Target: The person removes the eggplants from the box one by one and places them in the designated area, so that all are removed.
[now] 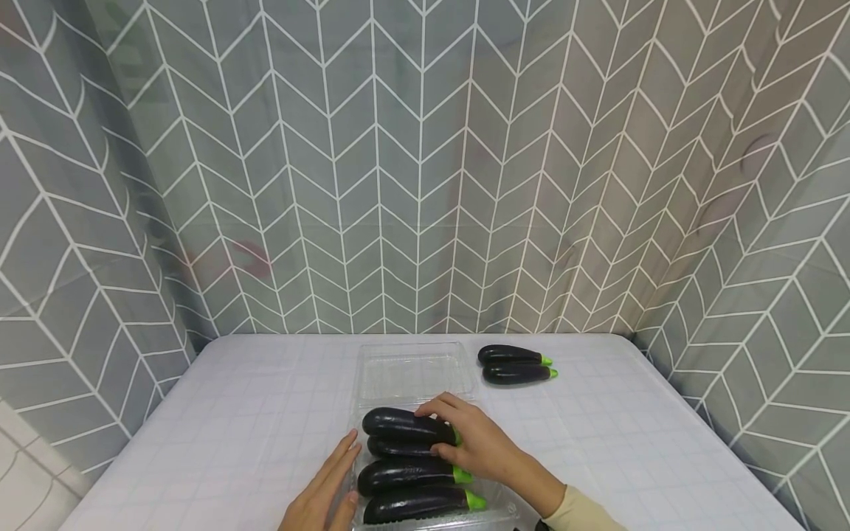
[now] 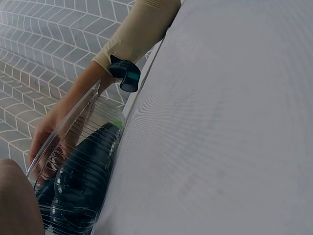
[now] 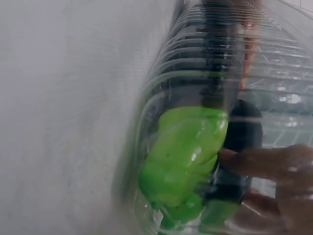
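Several dark eggplants (image 1: 405,477) with green stem ends lie side by side in a clear plastic clamshell box (image 1: 505,514). My right hand (image 1: 481,441) grips the farthest eggplant (image 1: 392,422) near its stem end, fingers over its far side and thumb on the near side. Beside the box's left edge is my left hand (image 1: 322,490), its fingers fairly straight and holding nothing. Through the ribbed box wall, the left wrist view shows an eggplant (image 2: 83,176) and the right hand (image 2: 46,142) behind it. A green stem end (image 3: 186,152) fills the middle of the right wrist view.
The box's transparent lid (image 1: 415,372) lies folded back on the far side. Two more eggplants (image 1: 514,374) rest on the white-covered table (image 1: 219,435) at the back right. A grey patterned curtain (image 1: 418,184) surrounds the table's back and sides.
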Motion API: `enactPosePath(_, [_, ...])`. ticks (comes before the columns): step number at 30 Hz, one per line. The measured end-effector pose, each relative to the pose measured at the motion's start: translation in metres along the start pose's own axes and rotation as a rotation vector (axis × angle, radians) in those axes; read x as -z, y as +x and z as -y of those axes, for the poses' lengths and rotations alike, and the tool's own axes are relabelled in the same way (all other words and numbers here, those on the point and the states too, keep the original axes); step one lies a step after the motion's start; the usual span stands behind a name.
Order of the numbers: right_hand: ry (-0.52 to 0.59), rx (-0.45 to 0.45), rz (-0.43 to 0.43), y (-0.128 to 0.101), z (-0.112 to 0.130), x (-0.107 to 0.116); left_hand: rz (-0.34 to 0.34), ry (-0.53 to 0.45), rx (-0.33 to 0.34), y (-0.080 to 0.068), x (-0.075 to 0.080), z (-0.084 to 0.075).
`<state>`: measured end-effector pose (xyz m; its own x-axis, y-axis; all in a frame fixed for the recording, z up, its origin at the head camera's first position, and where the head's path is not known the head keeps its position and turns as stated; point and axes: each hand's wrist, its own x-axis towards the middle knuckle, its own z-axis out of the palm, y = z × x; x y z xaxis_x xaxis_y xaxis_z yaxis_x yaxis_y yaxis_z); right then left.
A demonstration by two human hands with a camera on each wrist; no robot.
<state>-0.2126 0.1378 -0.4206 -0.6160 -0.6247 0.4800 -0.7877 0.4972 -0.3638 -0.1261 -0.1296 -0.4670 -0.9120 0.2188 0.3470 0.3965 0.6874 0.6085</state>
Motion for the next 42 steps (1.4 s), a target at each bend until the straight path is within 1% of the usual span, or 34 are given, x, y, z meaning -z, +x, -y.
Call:
enactPosePath(3, [0.028,0.021,-0.006,0.0004,-0.0013,-0.0015,0.0,-0.025,0.019,-0.0005,0.0004,-0.0009])
enactPosePath(6, [0.04,0.033,-0.01,0.0003,-0.0021,-0.0023,-0.009,-0.013,0.007,-0.0009,-0.0005,-0.0003])
enactPosePath(9, [0.023,0.06,-0.016,0.0003,-0.0026,-0.0026,-0.033,0.038,-0.045,0.0002,-0.0019,0.0019])
enactPosePath(11, [0.017,0.066,-0.017,0.0001,-0.0026,-0.0024,-0.052,0.074,-0.089,0.0014,-0.0025,0.0036])
enactPosePath(13, [0.028,0.061,-0.017,-0.0003,-0.0021,-0.002,-0.053,0.089,-0.113,0.0017,-0.0024,0.0046])
enactPosePath(16, [0.055,0.045,-0.018,-0.0011,-0.0013,-0.0016,-0.025,0.06,-0.111,-0.0002,-0.0016,0.0049])
enactPosePath(19, [0.057,0.074,-0.035,-0.0014,-0.0013,-0.0018,-0.004,0.02,-0.094,-0.0029,-0.0012,0.0043])
enactPosePath(24, [0.056,0.115,-0.056,-0.0008,-0.0018,-0.0017,-0.021,0.029,-0.081,-0.0027,-0.0012,0.0031])
enactPosePath(26, [0.068,0.117,-0.056,-0.0004,-0.0016,-0.0014,-0.011,0.029,-0.084,-0.0024,-0.0004,0.0031])
enactPosePath(29, [0.082,0.123,-0.054,0.0,-0.001,-0.001,0.002,0.002,-0.086,-0.0026,0.0002,0.0031])
enactPosePath(31, [0.089,0.122,-0.052,0.0001,-0.0012,-0.001,-0.003,0.008,-0.088,-0.0023,0.0,0.0035])
enactPosePath(35, [0.094,0.139,-0.059,0.0011,-0.0019,-0.0012,-0.094,0.062,-0.149,0.0035,-0.0032,0.0051])
enactPosePath(37, [0.095,0.144,-0.06,0.0014,-0.0021,-0.0011,-0.111,0.09,-0.172,0.0052,-0.004,0.0062])
enactPosePath(38, [0.097,0.143,-0.059,0.0014,-0.0021,-0.001,-0.107,0.094,-0.183,0.006,-0.0038,0.0068])
enactPosePath(39, [0.097,0.139,-0.057,0.0013,-0.0021,-0.0009,-0.092,0.095,-0.178,0.0057,-0.0034,0.0069])
enactPosePath(41, [0.098,0.129,-0.051,0.0007,-0.0019,-0.0008,-0.059,0.095,-0.155,0.0043,-0.0022,0.0062])
enactPosePath(42, [0.098,0.126,-0.049,0.0004,-0.002,-0.0007,-0.055,0.089,-0.142,0.0034,-0.002,0.006])
